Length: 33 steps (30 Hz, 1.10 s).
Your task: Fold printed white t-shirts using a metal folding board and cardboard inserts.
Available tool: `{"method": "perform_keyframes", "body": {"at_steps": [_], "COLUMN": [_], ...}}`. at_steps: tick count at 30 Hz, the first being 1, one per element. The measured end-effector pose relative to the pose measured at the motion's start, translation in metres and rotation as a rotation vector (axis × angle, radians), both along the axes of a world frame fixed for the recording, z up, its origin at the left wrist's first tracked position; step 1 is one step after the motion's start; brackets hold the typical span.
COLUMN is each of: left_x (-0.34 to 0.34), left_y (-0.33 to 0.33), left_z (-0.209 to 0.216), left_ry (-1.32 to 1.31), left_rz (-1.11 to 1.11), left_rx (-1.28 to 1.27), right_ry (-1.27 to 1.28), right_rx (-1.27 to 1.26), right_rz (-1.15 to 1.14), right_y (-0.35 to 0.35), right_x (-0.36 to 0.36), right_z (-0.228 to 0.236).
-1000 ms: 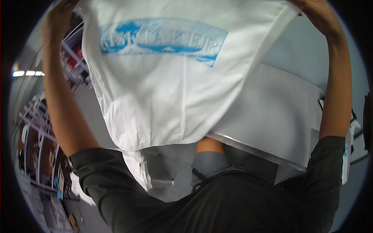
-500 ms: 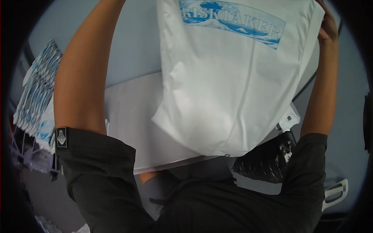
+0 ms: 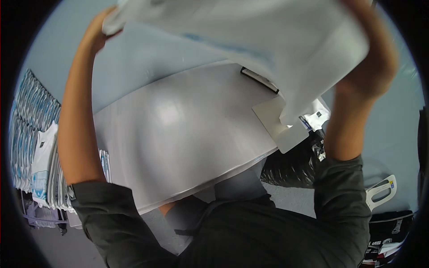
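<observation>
A white T-shirt [image 3: 250,27] with a blue print hangs in the air across the top of the view, smeared by motion. At the upper left my left hand [image 3: 100,31] is closed on one end of it. My right hand [image 3: 373,62] is blurred at the upper right, against the other end; its fingers are mostly hidden behind the cloth. One corner of the shirt droops over a flat grey board [image 3: 270,117]. Below lies a smooth grey tabletop [image 3: 170,138] with a curved edge.
Stacks of folded white shirts with blue prints [image 3: 33,111] stand at the left. To the right are a black plastic bag [image 3: 286,169], a folded white garment [image 3: 319,114], a white handle-shaped object [image 3: 382,193] and dark printed items [image 3: 389,236]. A dark-edged strip [image 3: 259,79] lies at the table's far side.
The T-shirt has swung up and away from the table, uncovering the tabletop and grey board. My left hand has come into view at the upper left; my right hand has moved lower.
</observation>
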State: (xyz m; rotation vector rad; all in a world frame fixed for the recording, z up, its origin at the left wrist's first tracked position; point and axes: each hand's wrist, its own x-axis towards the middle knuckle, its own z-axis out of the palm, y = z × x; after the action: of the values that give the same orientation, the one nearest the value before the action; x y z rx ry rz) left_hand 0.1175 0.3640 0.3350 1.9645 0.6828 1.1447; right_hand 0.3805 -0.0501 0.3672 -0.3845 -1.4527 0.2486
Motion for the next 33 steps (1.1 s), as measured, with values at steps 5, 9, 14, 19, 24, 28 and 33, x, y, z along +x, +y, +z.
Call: {"method": "perform_keyframes", "body": {"at_steps": [5,9,14,19,24,28,33], "left_x": [-0.039,-0.123,-0.163,-0.086,-0.109,-0.125,-0.11], "left_y": [0.005,0.022,-0.005,-0.109,-0.1,-0.098,-0.129], "left_z": [-0.13,-0.241,-0.341,-0.349,-0.378,-0.381,-0.372], "left_ry": [0.11,0.261,0.86,1.152,1.185,1.149,1.125], "left_rz": [0.141,0.241,0.5,0.501,0.628,0.644,0.627], "left_rx": [-0.326,-0.497,0.11,0.04,0.023,0.032,0.253], "right_ry": [-0.385,-0.323,-0.801,-1.146,-1.198,-1.204,-1.13], "right_rx": [-0.597,-0.743,-0.805,-0.795,-0.873,-1.193,-1.38], "right_rz": [0.258,0.472,0.256,-0.459,-0.763,-1.05,-1.181], "right_y": [0.043,0.064,0.113,0.194,0.239,0.232,0.178], "right_x": [-0.098,-0.167,-0.158,-0.104,-0.008,0.114,0.168], "right_z": [-0.134,-0.236,-0.307,-0.374,-0.413,-0.405,-0.385]}}
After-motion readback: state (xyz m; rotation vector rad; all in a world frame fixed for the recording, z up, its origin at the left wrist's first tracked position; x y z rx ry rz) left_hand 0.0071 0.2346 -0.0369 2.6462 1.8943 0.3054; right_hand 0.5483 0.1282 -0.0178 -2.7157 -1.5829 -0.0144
